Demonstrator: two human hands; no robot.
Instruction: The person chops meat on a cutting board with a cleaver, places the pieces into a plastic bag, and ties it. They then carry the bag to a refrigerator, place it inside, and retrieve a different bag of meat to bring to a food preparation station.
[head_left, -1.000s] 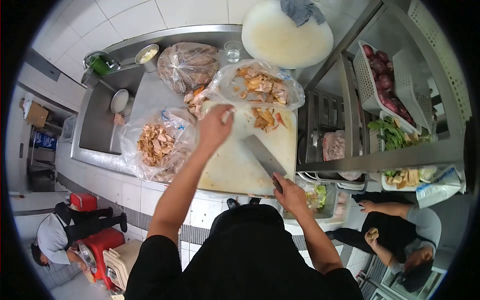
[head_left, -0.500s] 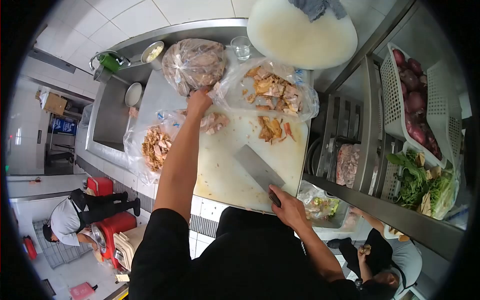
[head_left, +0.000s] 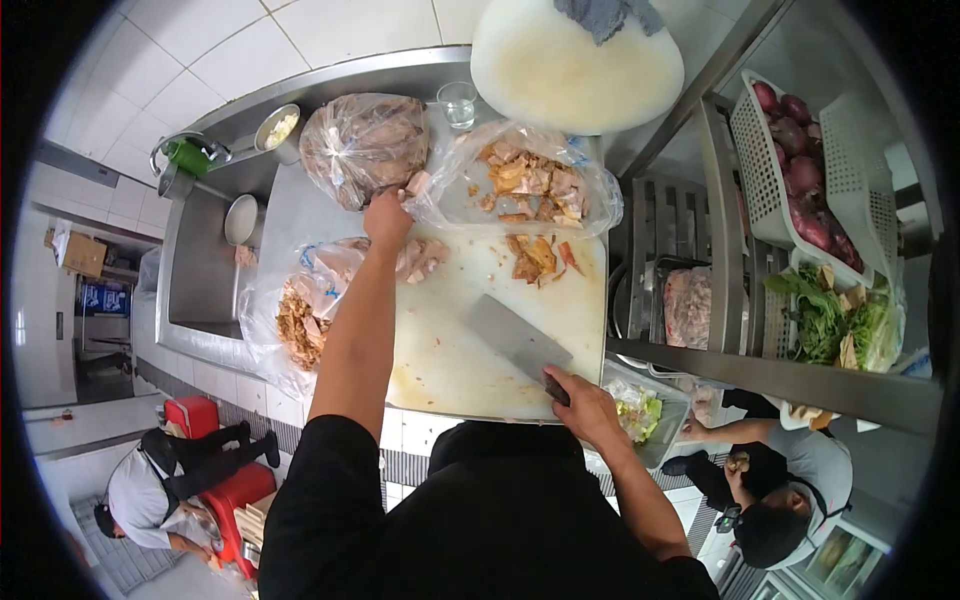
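My right hand (head_left: 588,407) is closed around the handle of a cleaver (head_left: 515,333), whose broad blade lies flat over the white cutting board (head_left: 450,375). My left hand (head_left: 388,215) reaches to the far part of the board, its fingers closed on a pale pink piece of meat (head_left: 418,184) at the edge of an open plastic bag (head_left: 455,205) of chopped meat (head_left: 540,185). Just beyond that hand sits a tied clear bag of meat (head_left: 362,150). Beside my left forearm lie more meat chunks (head_left: 420,258) and a bag of diced meat (head_left: 303,318). Browned scraps (head_left: 532,258) rest on the board's right side.
A steel sink (head_left: 205,290) is at left, with a bowl of chopped white bits (head_left: 278,128) near it. A glass (head_left: 458,104) and round white board (head_left: 575,75) stand behind. At right, a metal rack holds a basket of onions (head_left: 805,180). Co-workers (head_left: 145,490) (head_left: 800,480) are on both sides.
The view has shifted slightly. My left hand has moved a little to the right against the tied bag, to the meat piece. The cleaver stays flat in my right hand.
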